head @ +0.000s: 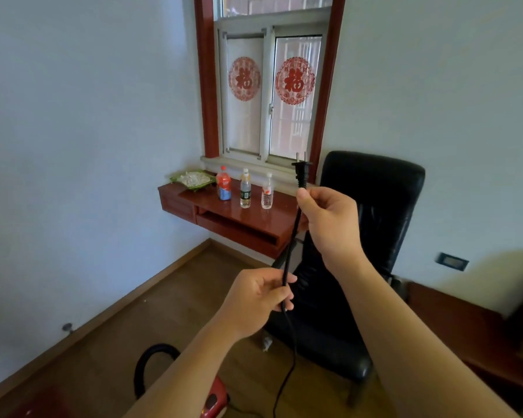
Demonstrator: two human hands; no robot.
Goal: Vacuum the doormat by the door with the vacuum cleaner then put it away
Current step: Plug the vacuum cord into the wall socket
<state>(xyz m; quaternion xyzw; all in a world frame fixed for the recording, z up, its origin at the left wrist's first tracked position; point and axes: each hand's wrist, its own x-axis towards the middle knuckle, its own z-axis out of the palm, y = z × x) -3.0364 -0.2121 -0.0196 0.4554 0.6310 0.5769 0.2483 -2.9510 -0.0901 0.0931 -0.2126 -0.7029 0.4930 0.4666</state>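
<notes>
A home room: wooden floor (151, 312), wall-mounted desk (239, 218), leather chair (366, 206), paper-cut window decorations (295, 80).

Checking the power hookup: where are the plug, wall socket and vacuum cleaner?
plug (302, 174): head view, black body.
wall socket (452, 261): head view, faceplate middle.
vacuum cleaner (219, 390): head view, red casing.

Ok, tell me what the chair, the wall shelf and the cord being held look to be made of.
Chair: black leather or imitation leather; soft sheen and creased padding, which of the two cannot be told.
Shelf: wood or wood veneer with glossy red-brown lacquer; the bottles reflect in its top.
Cord: black rubber or plastic sheath, matte, hanging in loose curves.
</notes>
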